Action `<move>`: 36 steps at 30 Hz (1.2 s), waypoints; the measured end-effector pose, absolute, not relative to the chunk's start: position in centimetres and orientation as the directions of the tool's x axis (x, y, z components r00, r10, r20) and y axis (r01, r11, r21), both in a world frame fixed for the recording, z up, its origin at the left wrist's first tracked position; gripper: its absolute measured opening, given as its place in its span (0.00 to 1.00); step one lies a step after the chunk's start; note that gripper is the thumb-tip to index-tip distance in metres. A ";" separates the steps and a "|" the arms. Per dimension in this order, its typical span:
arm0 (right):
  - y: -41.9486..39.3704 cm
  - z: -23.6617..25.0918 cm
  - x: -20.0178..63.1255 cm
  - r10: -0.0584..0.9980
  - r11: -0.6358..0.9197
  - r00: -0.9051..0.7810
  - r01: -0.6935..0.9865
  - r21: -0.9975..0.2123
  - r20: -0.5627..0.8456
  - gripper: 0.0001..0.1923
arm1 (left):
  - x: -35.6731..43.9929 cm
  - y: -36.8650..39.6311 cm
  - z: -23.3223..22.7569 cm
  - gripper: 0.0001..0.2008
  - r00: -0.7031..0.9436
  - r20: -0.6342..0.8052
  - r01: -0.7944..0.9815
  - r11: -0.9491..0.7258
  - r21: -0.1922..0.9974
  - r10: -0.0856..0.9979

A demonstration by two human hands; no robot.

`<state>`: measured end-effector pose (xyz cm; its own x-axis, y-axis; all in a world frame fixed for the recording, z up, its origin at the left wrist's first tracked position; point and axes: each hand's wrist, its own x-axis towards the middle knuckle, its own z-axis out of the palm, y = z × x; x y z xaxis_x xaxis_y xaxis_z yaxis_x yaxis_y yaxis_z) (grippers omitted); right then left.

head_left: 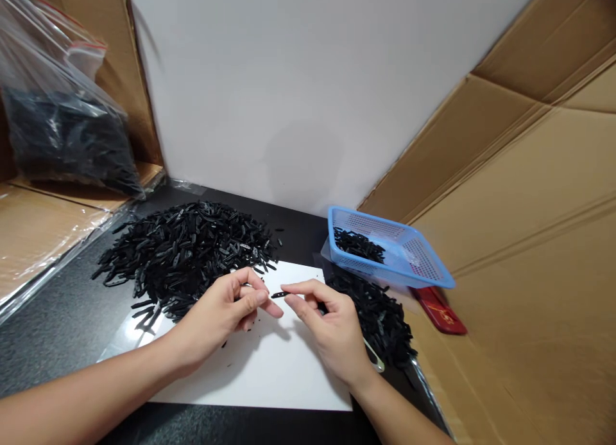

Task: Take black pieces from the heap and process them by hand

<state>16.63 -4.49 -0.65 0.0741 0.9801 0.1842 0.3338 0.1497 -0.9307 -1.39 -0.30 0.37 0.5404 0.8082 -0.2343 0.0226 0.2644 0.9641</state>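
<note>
Fingertips of R hand (332, 320) pinch one slim blk plastic piece (280, 295) above the white sheet (269, 374), so that grip is closed on it. L hand (224, 316) is just beside the piece's other end, fingers curled, thumb near index; can't tell if anything's b/w them, or if L touches the piece.

Main risk, I'd judge: a drop. Piece is tiny & pinched near one end, so a small slip or a nudge from L middle finger, which reaches under it, could tip it out. On white it'd be easy to spot; among the big L pile (187, 246) or R pile (385, 316) it'd be lost, b/c all the pcs look alike.

Mix-up risk too: both piles come right up to the sheet w/ no barrier, and L forearm lies close to the L pile's loose front pcs, so a sleeveless brush could drag strays across. Dark crumbs (224, 344) on the sheet could get picked up w/ pcs.

Blue basket (392, 275), part-filled w/ similar blk pcs, stands right behind R pile; can't tell if its near edge rests on the pile or on the worktop (298, 236). If it's on pcs, a knock from R hand could tilt it & spill.
</note>
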 end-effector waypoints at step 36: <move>-4.6 -0.4 16.6 0.968 0.244 -0.030 0.339 -0.909 0.248 0.07 | -1.3 -0.5 0.8 0.13 0.591 -0.239 -0.018 0.309 0.951 0.770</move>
